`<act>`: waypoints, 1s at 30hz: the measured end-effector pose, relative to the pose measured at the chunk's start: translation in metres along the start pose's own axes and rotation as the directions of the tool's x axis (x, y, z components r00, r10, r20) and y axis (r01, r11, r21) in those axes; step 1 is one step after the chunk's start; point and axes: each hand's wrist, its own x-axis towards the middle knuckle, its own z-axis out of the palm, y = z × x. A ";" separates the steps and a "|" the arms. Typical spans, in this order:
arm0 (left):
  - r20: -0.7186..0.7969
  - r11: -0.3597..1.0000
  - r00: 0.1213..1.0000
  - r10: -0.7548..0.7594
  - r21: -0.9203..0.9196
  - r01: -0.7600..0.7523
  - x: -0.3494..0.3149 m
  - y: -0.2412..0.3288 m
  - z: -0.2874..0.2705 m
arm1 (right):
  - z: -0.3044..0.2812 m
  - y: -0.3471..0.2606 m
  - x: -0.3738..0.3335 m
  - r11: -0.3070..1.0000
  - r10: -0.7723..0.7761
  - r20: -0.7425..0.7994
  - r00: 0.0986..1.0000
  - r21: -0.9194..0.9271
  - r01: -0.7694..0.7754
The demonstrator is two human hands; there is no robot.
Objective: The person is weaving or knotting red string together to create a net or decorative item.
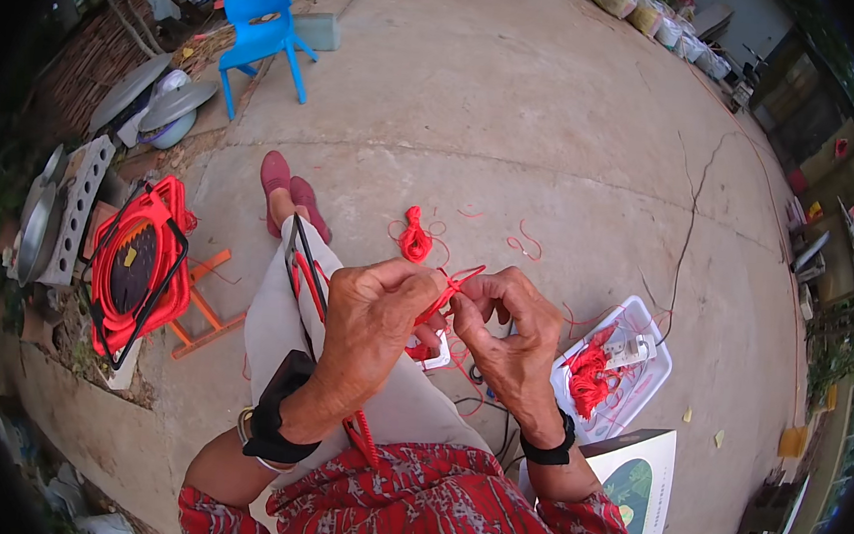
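Both hands are raised over my lap, fingertips close together. My left hand (pixel 377 328) pinches a thin red cord (pixel 460 280) between thumb and forefinger. My right hand (pixel 507 334) pinches the same cord a little to the right, where it looks looped or crossed. Finer detail of the loop is too small to make out. Across my legs, left of the hands, rests a black frame with red parts (pixel 305 267), partly hidden by my left forearm. Beyond the hands, a bundle of red cord (pixel 414 238) lies on the ground.
A white plastic basket (pixel 651 377) at my right holds red cord and a white power strip (pixel 631 351). Nearer stands a white box (pixel 658 486). Stacked red-and-black frames (pixel 141 270) and an orange stool (pixel 209 335) are at left, a blue chair (pixel 256 43) beyond.
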 end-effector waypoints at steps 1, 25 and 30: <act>0.000 1.000 1.000 0.016 0.017 -0.016 0.001 -0.001 -0.002 | -0.001 0.001 0.000 1.000 0.004 0.016 1.000 -0.010 -0.004; 0.203 0.952 0.947 -0.248 -0.132 0.278 -0.002 0.014 0.005 | -0.030 0.015 -0.003 0.700 0.421 0.111 0.900 0.592 -0.400; 0.119 0.988 0.981 -0.154 -0.003 0.156 -0.005 0.016 0.011 | -0.032 0.012 0.000 0.700 0.414 0.077 0.907 0.610 -0.371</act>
